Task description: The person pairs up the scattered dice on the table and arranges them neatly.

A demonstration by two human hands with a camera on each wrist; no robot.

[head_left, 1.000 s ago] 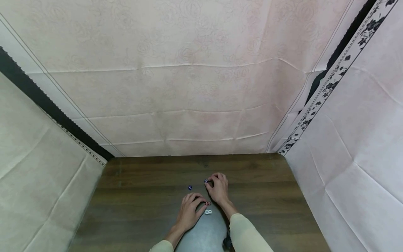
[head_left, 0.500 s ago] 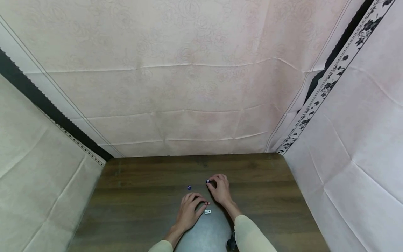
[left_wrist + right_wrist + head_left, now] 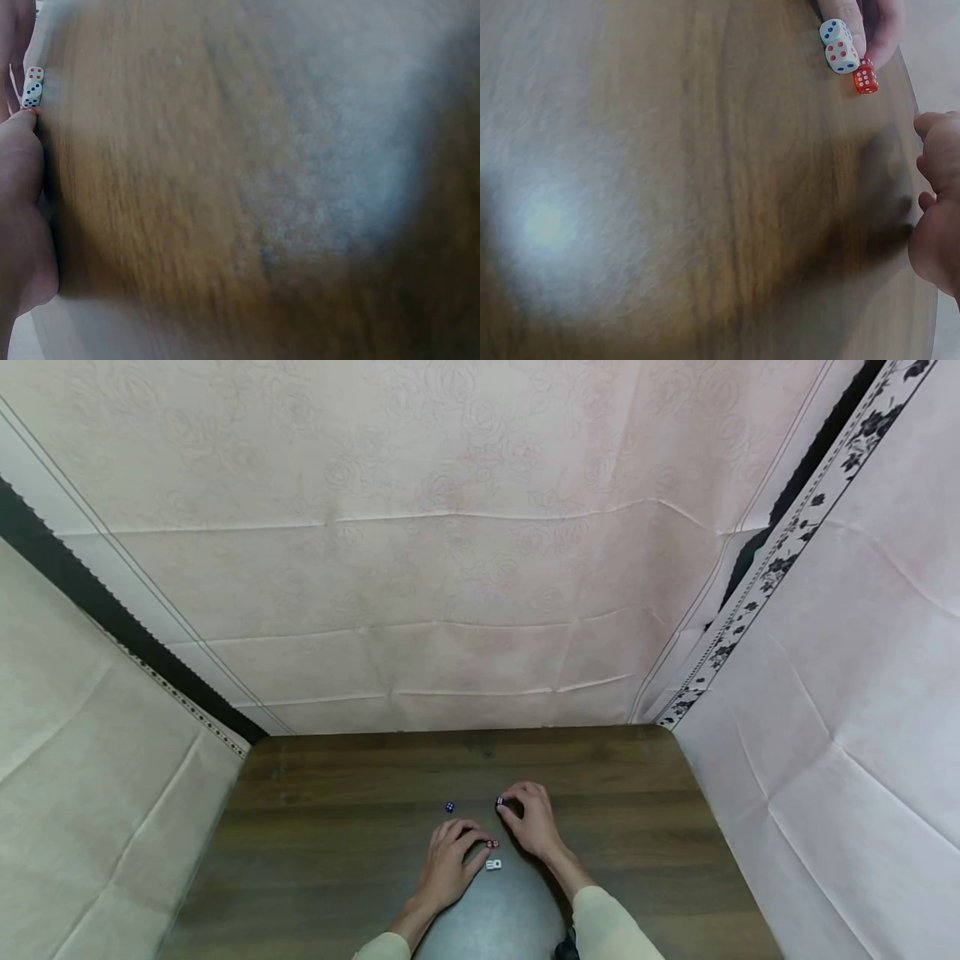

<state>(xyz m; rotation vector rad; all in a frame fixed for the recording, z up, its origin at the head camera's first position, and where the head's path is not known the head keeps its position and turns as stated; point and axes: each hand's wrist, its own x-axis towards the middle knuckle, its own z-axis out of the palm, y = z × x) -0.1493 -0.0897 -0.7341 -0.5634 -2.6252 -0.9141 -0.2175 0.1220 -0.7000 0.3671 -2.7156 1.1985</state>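
Note:
In the head view, my left hand (image 3: pixel 450 860) rests low on the table, thumb and index finger pinching a red die at the near end of a pair of red dice (image 3: pixel 492 844). Two white dice (image 3: pixel 493 865) stand side by side just in front of it; the right wrist view shows the white dice (image 3: pixel 840 46) beside the left thumb and a red die (image 3: pixel 866 77) by the fingertips. Farther out, my right hand (image 3: pixel 531 818) pinches a dark blue die (image 3: pixel 500 801) between thumb and index finger. Its fingertips show no die in the right wrist view.
Another blue die (image 3: pixel 449 807) lies beyond the left hand, left of the right hand. The wooden table (image 3: pixel 337 827) ends at a back edge below a pale hanging cloth (image 3: pixel 480 568). More cloth hangs along both sides.
My right hand has drawn slightly back toward me and to the right, carrying the blue die. The left hand and the other dice stay nearly in place.

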